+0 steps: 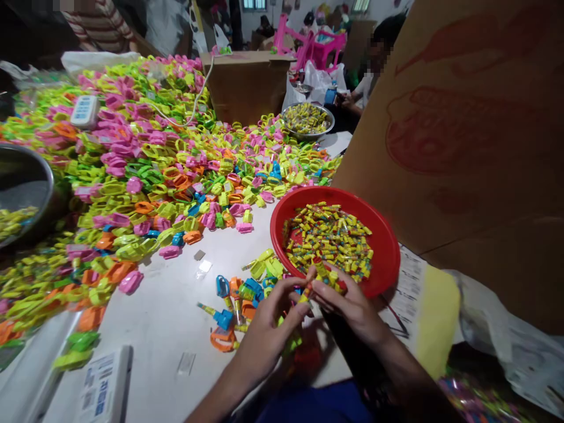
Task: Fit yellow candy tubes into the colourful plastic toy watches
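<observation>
Our left hand (pixel 275 320) and right hand (pixel 348 296) pinching small yellow-wrapped pieces (pixel 307 289) between bent fingers, beside 1 red basin (pixel 390 252), colorful plastic toys (pixel 150 170) heaped beyond.

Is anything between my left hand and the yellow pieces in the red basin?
Yes, the red basin's near-left rim lies between your left hand and the yellow pieces, and your right hand is close beside that path.
</observation>
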A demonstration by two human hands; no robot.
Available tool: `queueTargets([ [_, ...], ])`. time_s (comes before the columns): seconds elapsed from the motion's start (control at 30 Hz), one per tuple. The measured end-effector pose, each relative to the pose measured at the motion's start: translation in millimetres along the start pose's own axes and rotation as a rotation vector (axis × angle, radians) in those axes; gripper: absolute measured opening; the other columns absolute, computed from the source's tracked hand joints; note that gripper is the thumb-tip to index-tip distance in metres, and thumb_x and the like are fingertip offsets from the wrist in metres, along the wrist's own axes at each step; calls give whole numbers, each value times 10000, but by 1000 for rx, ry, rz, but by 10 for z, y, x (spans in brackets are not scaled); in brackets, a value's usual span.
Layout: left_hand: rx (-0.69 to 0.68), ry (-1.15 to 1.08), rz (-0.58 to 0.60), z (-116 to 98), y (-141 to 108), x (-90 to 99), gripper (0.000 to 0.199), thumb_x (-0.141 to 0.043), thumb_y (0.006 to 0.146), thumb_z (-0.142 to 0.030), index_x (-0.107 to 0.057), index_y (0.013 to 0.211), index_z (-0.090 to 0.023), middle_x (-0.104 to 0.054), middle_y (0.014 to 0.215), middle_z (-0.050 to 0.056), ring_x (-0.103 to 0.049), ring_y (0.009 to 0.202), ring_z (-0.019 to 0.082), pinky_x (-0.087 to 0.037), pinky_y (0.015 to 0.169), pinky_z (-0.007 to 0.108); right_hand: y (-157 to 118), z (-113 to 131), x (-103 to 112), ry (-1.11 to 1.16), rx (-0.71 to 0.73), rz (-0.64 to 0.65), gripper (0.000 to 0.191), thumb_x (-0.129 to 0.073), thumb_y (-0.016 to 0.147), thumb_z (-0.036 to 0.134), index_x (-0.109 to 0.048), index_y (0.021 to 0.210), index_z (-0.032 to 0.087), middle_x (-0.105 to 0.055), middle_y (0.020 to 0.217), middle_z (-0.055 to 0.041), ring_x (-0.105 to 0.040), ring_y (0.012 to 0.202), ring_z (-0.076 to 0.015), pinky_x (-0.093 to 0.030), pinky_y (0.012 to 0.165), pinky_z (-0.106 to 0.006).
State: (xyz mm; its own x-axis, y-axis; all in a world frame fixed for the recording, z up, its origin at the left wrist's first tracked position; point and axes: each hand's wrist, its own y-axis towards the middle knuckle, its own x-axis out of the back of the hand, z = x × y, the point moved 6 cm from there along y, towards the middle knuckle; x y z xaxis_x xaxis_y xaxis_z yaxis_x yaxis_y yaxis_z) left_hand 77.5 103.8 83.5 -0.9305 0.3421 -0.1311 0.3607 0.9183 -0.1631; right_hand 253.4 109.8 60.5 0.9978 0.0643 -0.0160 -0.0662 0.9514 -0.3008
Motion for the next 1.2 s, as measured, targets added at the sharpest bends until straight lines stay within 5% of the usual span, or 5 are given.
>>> queueTargets([
  [0.37,5,9,-128,120,-30,124,366,-737,976,-537,-681,1190,-246,-777,1117,40,-735,1012,197,-569,902,279,-235,240,-412,309,16,157,455,-835,933,471,-741,1360,344,-765,1275,-23,-702,1156,-217,-498,1124,-338],
  [0.47,-19,69,-217,46,-42,210,361,-735,967,-549,-720,1140,-233,-799,1075,48,-746,991,213,-580,870,284,-273,290,-474,375,-13,218,514,-869,910,422,-723,1397,349,-734,1062,3,-619,786,-134,-543,871,-262],
  [0.57,-53,124,-254,-31,-64,244,344,-734,960,-545,-743,1072,-220,-813,1050,61,-760,955,221,-593,834,285,-289,291,-528,498,-68,253,556,-925,852,416,-728,1364,326,-623,876,25,-396,602,-89,-351,551,-219],
  [0.9,-372,443,-219,-250,-237,259,232,-609,1082,-285,-779,1237,-320,-738,1049,28,-714,985,169,-571,855,253,-192,99,-490,510,64,-64,423,-879,873,579,-703,980,209,-403,633,98,-306,512,-52,-235,481,-205],
  [1.2,-628,993,99,-285,-294,238,713,-470,987,-89,-453,1647,-358,-583,1232,100,-690,1017,210,-636,790,331,-265,-104,-601,599,-250,166,607,-941,773,585,-662,1141,190,-740,830,-21,-686,594,-167,-589,472,-268],
])
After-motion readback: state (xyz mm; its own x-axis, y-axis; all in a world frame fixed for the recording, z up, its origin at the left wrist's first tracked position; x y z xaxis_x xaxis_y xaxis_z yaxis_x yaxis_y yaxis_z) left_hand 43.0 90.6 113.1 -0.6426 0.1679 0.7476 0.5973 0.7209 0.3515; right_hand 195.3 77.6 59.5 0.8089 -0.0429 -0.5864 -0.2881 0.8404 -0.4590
